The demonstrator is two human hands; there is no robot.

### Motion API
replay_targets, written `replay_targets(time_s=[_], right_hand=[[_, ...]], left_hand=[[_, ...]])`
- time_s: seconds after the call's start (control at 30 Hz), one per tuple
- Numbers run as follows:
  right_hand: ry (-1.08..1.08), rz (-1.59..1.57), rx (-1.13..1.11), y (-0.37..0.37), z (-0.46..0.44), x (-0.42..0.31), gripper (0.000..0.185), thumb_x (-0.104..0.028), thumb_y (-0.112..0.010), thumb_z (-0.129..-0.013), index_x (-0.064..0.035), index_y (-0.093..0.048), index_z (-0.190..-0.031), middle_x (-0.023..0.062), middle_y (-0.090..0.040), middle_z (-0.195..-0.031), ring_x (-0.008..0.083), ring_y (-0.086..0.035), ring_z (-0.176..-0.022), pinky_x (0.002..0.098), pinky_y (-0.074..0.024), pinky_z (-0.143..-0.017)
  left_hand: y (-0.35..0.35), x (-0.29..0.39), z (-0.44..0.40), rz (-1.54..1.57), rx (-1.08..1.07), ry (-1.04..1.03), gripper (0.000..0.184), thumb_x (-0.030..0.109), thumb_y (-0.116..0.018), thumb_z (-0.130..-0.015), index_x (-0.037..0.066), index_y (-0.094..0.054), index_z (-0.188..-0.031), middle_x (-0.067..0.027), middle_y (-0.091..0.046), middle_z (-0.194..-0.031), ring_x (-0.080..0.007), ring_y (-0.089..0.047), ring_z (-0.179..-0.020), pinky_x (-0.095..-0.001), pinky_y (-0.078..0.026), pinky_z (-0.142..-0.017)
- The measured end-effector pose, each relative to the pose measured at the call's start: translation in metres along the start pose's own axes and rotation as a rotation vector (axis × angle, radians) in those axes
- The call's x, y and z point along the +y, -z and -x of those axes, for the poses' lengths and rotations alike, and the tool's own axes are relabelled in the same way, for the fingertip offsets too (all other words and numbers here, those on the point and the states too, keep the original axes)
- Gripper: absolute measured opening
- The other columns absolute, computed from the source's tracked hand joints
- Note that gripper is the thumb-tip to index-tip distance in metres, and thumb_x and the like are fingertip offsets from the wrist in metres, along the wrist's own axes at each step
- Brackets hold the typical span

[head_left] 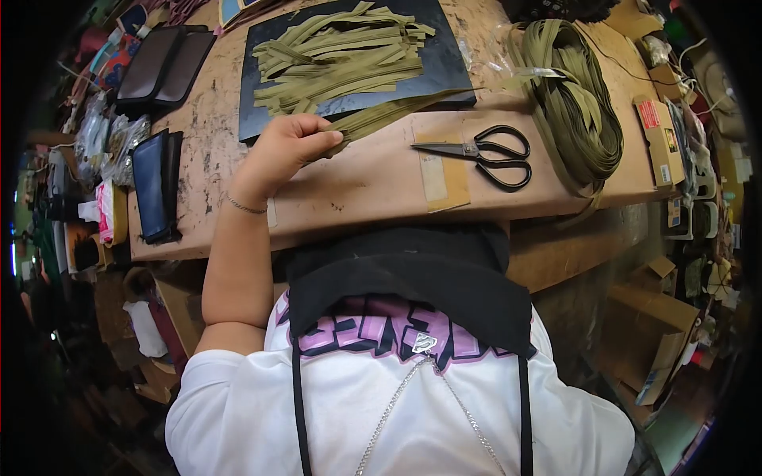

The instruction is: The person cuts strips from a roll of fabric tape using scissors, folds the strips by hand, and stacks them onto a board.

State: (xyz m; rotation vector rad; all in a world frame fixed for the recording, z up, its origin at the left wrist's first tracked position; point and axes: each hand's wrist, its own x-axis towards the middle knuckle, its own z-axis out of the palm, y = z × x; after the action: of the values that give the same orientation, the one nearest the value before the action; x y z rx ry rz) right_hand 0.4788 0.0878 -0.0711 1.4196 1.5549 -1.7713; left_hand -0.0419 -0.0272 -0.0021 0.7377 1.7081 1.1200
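Brown panels with black edging, lying at far left of tabletop. Dark flat case nearer, along left edge. Crumpled clear plastic between them, just left. Red-and-tan box at right edge. Open cardboard box near right, below tabletop. White cloth or bag low, near left.

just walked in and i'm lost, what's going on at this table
The left grip holds an olive zipper tape that stretches right towards a coil of similar tape. A pile of olive strips lies on a black board, and black-handled scissors lie on the table. The right grip is out of view.
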Motion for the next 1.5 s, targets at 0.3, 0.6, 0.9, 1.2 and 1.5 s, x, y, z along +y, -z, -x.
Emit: replay_targets(time_s=[0.3, 0.6, 0.9, 1.2, 1.5], right_hand=[[0.056, -0.022, 0.028, -0.004, -0.002, -0.006, 0.024, -0.016, -0.070, -0.091, -0.0035, -0.060, -0.109, 0.0119, -0.068, -0.103, 0.0150, -0.065, -0.090, 0.0277, -0.0519, -0.078], [0.116, 0.008, 0.037, -0.010, -0.001, -0.018, 0.022, -0.015, -0.068, -0.092, -0.0029, -0.062, -0.110, 0.0125, -0.069, -0.103, 0.0165, -0.065, -0.090, 0.0289, -0.0519, -0.079], [0.142, 0.046, 0.033, -0.014, 0.000, -0.026, 0.021, -0.013, -0.067, -0.093, -0.0024, -0.064, -0.111, 0.0131, -0.069, -0.103, 0.0181, -0.065, -0.090, 0.0301, -0.0520, -0.080], [0.153, 0.090, 0.030, -0.017, 0.000, -0.033, 0.020, -0.011, -0.065, -0.094, -0.0018, -0.066, -0.111, 0.0137, -0.069, -0.103, 0.0196, -0.066, -0.090, 0.0313, -0.0521, -0.081], [0.113, 0.205, -0.041, -0.017, 0.000, -0.029, 0.020, -0.010, -0.063, -0.095, -0.0012, -0.067, -0.112, 0.0143, -0.069, -0.103, 0.0212, -0.066, -0.091, 0.0324, -0.0522, -0.082]], left_hand=[[-0.008, 0.005, 0.002, -0.091, -0.019, -0.002, 0.014, 0.018, -0.070, -0.093, 0.005, -0.070, -0.086, 0.0079, -0.057, -0.072, -0.0003, -0.043, -0.062, -0.0183, -0.032, -0.055], [-0.008, -0.004, 0.001, -0.057, -0.069, 0.038, 0.015, 0.017, -0.070, -0.093, 0.003, -0.069, -0.087, 0.0050, -0.062, -0.078, -0.0020, -0.049, -0.068, -0.0183, -0.039, -0.062], [-0.006, -0.007, -0.006, -0.108, -0.075, 0.051, 0.014, 0.017, -0.071, -0.092, 0.004, -0.069, -0.088, 0.0057, -0.062, -0.078, -0.0018, -0.049, -0.067, -0.0186, -0.038, -0.060], [-0.010, -0.008, -0.004, -0.104, -0.116, 0.032, 0.017, 0.020, -0.072, -0.092, 0.005, -0.069, -0.085, 0.0080, -0.058, -0.071, -0.0011, -0.044, -0.063, -0.0202, -0.036, -0.057], [-0.020, -0.001, 0.003, -0.122, -0.154, -0.004, 0.020, 0.020, -0.072, -0.091, 0.004, -0.069, -0.081, 0.0064, -0.059, -0.070, -0.0020, -0.045, -0.062, -0.0207, -0.036, -0.057]])
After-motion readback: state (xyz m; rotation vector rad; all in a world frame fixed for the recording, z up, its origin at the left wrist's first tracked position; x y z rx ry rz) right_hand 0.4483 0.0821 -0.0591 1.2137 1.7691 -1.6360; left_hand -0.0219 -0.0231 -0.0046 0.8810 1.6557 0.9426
